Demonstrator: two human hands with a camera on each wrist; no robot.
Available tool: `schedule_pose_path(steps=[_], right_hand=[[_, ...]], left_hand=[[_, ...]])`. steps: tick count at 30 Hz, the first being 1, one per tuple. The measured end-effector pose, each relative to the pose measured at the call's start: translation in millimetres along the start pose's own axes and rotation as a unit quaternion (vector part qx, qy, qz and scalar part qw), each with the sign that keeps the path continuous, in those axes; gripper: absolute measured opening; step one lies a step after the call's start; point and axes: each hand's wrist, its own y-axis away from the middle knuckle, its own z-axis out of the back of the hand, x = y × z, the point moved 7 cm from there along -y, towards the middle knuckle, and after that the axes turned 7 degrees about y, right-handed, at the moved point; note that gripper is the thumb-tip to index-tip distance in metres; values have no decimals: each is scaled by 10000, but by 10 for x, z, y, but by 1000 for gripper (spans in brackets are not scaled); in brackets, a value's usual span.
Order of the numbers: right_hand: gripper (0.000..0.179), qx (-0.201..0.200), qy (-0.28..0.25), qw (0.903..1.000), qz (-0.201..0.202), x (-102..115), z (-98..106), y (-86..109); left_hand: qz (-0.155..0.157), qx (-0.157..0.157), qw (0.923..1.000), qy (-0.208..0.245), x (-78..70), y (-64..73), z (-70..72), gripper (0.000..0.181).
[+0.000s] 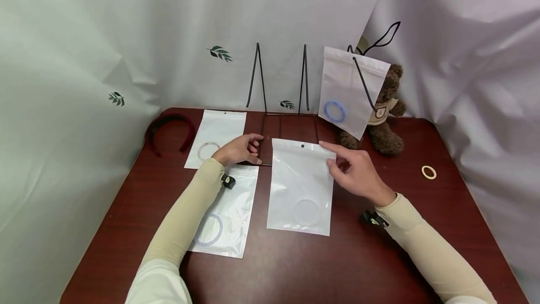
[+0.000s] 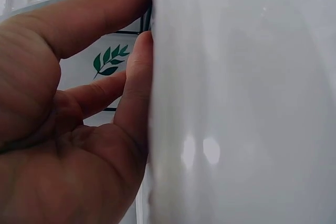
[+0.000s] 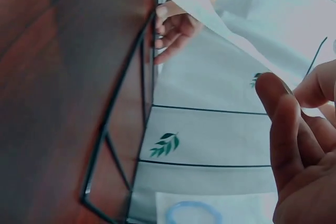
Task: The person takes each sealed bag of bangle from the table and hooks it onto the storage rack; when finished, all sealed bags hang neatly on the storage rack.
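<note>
In the head view my right hand (image 1: 356, 170) pinches the upper right edge of a white zip bag (image 1: 295, 177) between thumb and fingers. The bag hangs upright above the table, a pale ring (image 1: 306, 213) low inside it and a punched hole near its top. My left hand (image 1: 239, 149) is at the left side of a black wire display rack (image 1: 291, 115), its loosely bent fingers right by the base bar. In the left wrist view the fingertips of my left hand (image 2: 79, 98) disappear behind a white glossy surface. The right wrist view shows the right fingers (image 3: 286, 145) on the bag's edge.
Another white bag (image 1: 358, 79) with a blue ring hangs on a rack hook, before a brown teddy bear (image 1: 386, 140). Two bags with rings, one farther back (image 1: 221, 125) and one nearer (image 1: 236, 205), lie left. A dark red headband (image 1: 190, 128) and a cream ring (image 1: 429, 172) are at the sides.
</note>
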Motion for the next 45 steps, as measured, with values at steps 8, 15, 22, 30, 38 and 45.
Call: schedule_pose_path(steps=[8,15,22,30,38,45], right_hand=[[43,-687,-263,9973,-18,138,183,-104],[45,-1169,-479,9916,291,297,370,-195],[42,-1501,-343,9861,618,403,524,-306],[42,-1850,-248,9798,711,443,692,-460],[40,-2049,-260,9767,575,381,736,-558],[40,-2081,-304,9769,385,251,683,-647]], left_hand=[[-5,60,9999,111,-7,-8,-8,85],[3,91,9999,140,-38,5,-13,84],[-81,101,9998,177,-44,-8,-7,84],[-129,95,9999,49,-17,-14,-16,84],[-104,104,9999,19,-2,-18,-37,85],[-54,10,10000,-13,-17,13,-25,84]])
